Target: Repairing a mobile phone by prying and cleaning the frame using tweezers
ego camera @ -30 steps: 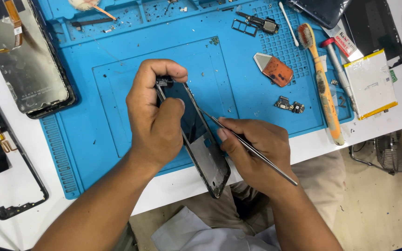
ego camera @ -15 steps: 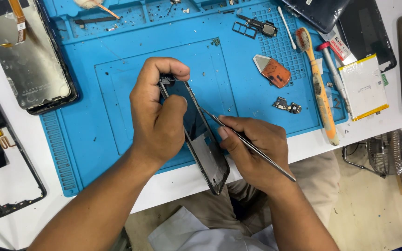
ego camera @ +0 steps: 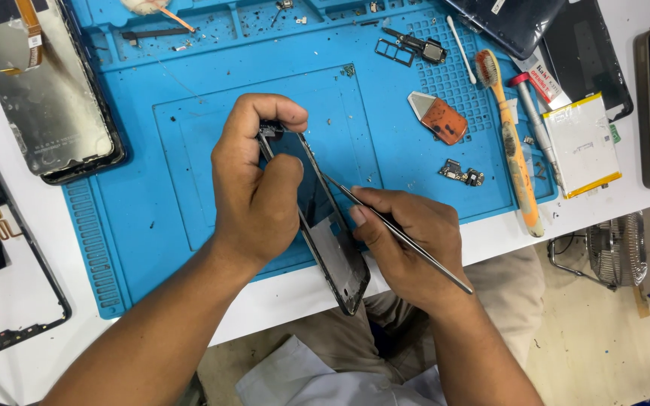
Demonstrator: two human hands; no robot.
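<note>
The right hand [ego camera: 408, 240] pinches slim metal tweezers [ego camera: 396, 231], wrist low near the bench [ego camera: 280, 297] edge, tips aimed into the phone frame [ego camera: 325, 225], probably at its side rail. The left hand [ego camera: 253, 188] grips that frame tilted on edge above the blue mat [ego camera: 152, 188], thumb and forefinger clamping its top for steadiness.

Hands [ego camera: 257, 188] hold phone frame [ego camera: 325, 225], tweezers [ego camera: 400, 233] over blue mat [ego camera: 152, 150]
</note>
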